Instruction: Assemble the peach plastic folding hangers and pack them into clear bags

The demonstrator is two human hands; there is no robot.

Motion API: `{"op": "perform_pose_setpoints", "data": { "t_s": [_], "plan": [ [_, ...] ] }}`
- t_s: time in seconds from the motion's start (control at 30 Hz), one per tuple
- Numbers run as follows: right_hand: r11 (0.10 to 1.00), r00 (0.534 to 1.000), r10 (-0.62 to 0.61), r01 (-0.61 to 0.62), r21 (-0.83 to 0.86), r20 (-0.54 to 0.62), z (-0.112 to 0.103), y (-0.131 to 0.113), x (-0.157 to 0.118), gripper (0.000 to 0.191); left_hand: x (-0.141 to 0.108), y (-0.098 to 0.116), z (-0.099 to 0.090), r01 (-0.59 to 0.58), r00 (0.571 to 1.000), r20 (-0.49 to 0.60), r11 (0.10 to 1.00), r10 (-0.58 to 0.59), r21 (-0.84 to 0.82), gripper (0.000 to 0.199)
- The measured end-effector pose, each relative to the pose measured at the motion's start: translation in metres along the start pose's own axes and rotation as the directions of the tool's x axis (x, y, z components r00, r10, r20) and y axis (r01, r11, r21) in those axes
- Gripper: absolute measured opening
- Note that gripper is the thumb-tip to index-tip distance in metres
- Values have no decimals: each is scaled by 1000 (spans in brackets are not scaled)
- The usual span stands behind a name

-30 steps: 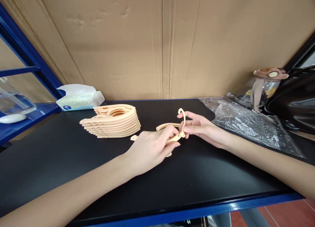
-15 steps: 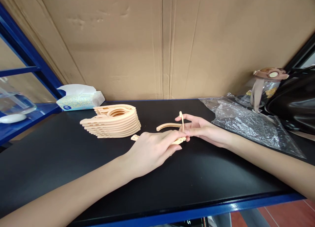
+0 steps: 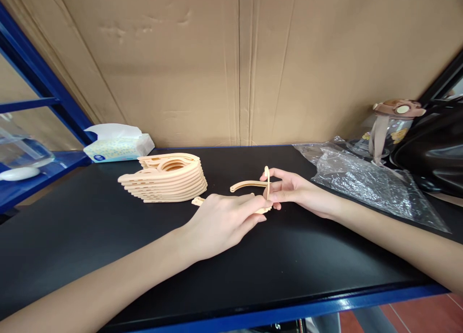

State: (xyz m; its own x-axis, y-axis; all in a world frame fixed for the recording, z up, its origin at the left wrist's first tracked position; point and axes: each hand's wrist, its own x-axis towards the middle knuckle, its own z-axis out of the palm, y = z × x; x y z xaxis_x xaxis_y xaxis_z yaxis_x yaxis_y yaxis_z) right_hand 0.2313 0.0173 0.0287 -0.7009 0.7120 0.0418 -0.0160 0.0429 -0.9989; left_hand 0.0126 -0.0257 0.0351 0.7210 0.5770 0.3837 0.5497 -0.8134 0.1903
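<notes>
My left hand point(image 3: 226, 222) is closed over a cream plastic arm piece point(image 3: 197, 201), whose ends stick out on both sides of the fingers. With thumb and fingers, my right hand point(image 3: 289, 188) pinches a small upright cream hook point(image 3: 267, 181) at the right end of that piece. Just behind the hands, a curved cream arm point(image 3: 248, 184) reaches left from my right fingers; its right end is hidden. A stack of several folded cream hangers point(image 3: 166, 179) lies to the left.
On the black table point(image 3: 307, 256), a tissue box point(image 3: 117, 142) stands at the back left. Clear plastic wrap point(image 3: 372, 179), a bottle point(image 3: 392, 126) and a black shiny object point(image 3: 434, 145) are at the right. Cardboard point(image 3: 162, 68) rises behind.
The small hook and my right fingers have shifted slightly down. The fingertips of my left hand have dipped a little at the right end of the piece.
</notes>
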Motion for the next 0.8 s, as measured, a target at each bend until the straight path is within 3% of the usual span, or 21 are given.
{"op": "perform_pose_setpoints", "data": {
  "t_s": [0.6,0.8],
  "plan": [
    [996,989,-31,19,-88,-146,6,3,0,32,-2,-5,5,45,999,15,999,-45,22,16],
    [993,982,-5,-18,-120,-188,8,4,0,34,-1,-5,5,82,993,83,996,-85,28,16]
  ]
}}
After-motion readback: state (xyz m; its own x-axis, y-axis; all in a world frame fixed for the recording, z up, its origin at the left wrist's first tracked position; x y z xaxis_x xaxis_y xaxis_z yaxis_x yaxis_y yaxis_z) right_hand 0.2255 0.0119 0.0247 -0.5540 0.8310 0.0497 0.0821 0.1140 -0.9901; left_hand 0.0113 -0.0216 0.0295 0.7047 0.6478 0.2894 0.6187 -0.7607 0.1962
